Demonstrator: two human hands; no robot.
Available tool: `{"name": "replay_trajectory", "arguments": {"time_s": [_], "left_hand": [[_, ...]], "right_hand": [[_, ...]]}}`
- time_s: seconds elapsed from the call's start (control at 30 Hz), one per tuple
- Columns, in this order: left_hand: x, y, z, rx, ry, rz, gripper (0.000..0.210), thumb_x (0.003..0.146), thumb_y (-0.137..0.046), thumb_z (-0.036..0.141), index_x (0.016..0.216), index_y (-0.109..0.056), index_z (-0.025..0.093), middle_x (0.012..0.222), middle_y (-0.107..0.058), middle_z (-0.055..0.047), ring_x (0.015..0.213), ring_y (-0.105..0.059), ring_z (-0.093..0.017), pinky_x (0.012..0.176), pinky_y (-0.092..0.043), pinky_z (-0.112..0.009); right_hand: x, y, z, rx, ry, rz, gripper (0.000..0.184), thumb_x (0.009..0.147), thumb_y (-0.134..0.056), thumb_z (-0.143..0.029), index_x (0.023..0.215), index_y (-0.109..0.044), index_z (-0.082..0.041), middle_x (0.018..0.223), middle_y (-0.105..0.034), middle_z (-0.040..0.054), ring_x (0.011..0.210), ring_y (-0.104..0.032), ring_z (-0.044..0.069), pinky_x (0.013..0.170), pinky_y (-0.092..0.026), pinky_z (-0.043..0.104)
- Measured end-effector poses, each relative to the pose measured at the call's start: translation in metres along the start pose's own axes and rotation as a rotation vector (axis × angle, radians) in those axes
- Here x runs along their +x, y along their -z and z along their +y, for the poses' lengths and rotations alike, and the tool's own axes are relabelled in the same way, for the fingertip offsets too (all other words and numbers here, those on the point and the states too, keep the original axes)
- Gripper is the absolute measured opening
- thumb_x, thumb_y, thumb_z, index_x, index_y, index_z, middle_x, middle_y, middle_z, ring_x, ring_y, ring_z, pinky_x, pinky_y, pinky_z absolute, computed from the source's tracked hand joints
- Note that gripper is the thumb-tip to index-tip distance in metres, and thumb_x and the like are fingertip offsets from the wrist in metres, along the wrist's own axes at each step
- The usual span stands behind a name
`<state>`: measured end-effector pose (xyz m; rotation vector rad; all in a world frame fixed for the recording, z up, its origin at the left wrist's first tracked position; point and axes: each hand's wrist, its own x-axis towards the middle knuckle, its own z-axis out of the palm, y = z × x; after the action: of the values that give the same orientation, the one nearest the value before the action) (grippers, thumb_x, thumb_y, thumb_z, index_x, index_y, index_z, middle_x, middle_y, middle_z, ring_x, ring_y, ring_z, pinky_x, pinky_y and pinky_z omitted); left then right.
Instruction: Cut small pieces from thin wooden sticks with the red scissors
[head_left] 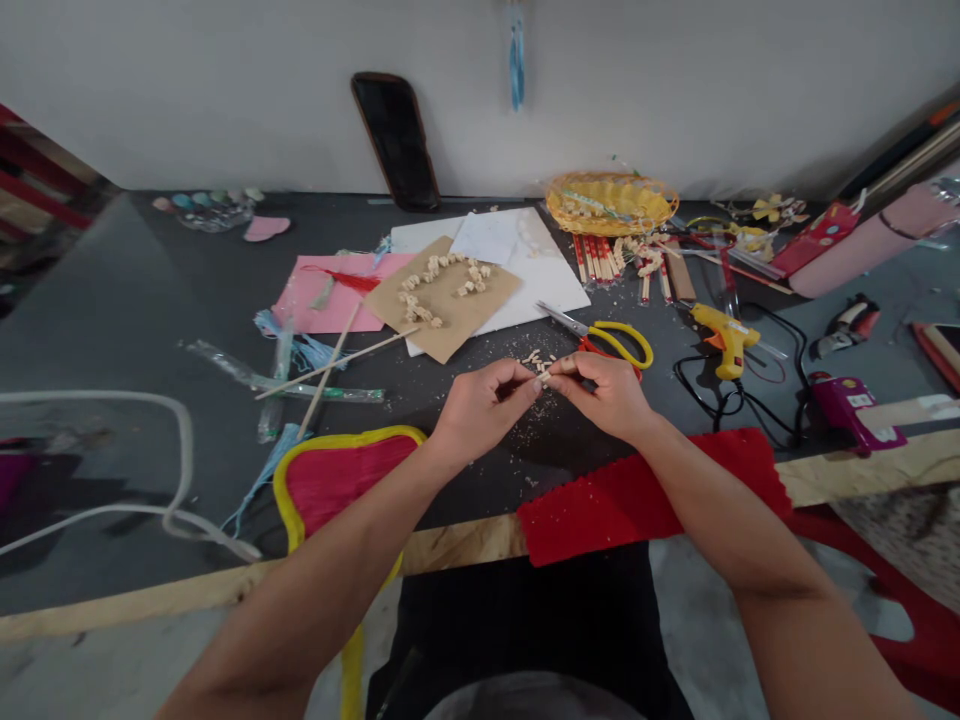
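My left hand (491,403) and my right hand (600,393) meet over the dark table, fingertips pinched together. Between them is a small pale wooden stick piece (544,377), gripped from both sides. Just beyond the fingertips lies a little pile of similar short stick pieces (535,358), with pale crumbs scattered around. Scissors (600,333) with yellow and red handles rest behind my right hand, blades pointing left. Farther back, clusters of stick pieces (420,300) form a curved outline on a brown paper square (390,297).
A yellow glue gun (722,338) with a black cord lies at right. A wicker basket (611,203) stands at the back, near bundled sticks (595,258). A phone (397,140) leans on the wall. Red felt (577,505) overhangs the front edge; a white cable (184,450) loops at left.
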<state>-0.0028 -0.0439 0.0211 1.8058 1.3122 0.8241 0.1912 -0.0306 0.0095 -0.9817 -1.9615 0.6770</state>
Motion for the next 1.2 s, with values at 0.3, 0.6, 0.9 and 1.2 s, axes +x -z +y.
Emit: {"name": "replay_trajectory", "arguments": {"time_s": [0.3, 0.6, 0.9, 1.2], "left_hand": [[0.002, 0.002, 0.000, 0.036, 0.003, 0.036, 0.023, 0.086, -0.058, 0.036, 0.078, -0.069, 0.017, 0.070, -0.067, 0.001, 0.061, -0.054, -0.010, 0.058, -0.039, -0.022], [0.007, 0.015, 0.012, -0.110, 0.105, 0.103, 0.020, 0.083, -0.061, 0.032, 0.072, -0.069, 0.017, 0.059, -0.062, 0.001, 0.052, -0.048, -0.009, 0.049, -0.034, -0.023], [0.009, 0.013, 0.001, -0.388, 0.162, 0.089, 0.023, 0.083, -0.063, 0.036, 0.074, -0.069, 0.016, 0.049, -0.046, 0.004, 0.045, -0.035, -0.007, 0.043, -0.025, -0.022], [0.011, 0.013, 0.001, -0.630, 0.180, 0.094, 0.022, 0.080, -0.068, 0.035, 0.072, -0.067, 0.015, 0.064, -0.064, -0.003, 0.046, -0.036, -0.005, 0.040, -0.023, -0.020]], "right_hand": [[0.000, 0.001, 0.001, -0.059, 0.025, 0.005, 0.012, 0.089, -0.060, -0.028, 0.089, -0.068, -0.019, 0.085, -0.074, 0.0045, 0.077, -0.069, 0.015, 0.073, -0.055, 0.028], [0.004, 0.009, 0.021, -0.374, 0.015, -0.072, 0.017, 0.092, -0.050, -0.018, 0.097, -0.067, -0.020, 0.102, -0.073, 0.0086, 0.097, -0.067, 0.022, 0.085, -0.053, 0.037], [0.002, 0.036, 0.045, -0.862, -0.241, -0.082, 0.035, 0.084, -0.058, -0.024, 0.116, -0.059, -0.012, 0.109, -0.064, 0.0191, 0.102, -0.057, 0.034, 0.088, -0.046, 0.050], [0.007, 0.037, 0.037, -0.776, -0.371, -0.029, 0.038, 0.078, -0.064, -0.028, 0.114, -0.058, -0.017, 0.104, -0.066, 0.0153, 0.095, -0.063, 0.032, 0.083, -0.050, 0.046]]}}
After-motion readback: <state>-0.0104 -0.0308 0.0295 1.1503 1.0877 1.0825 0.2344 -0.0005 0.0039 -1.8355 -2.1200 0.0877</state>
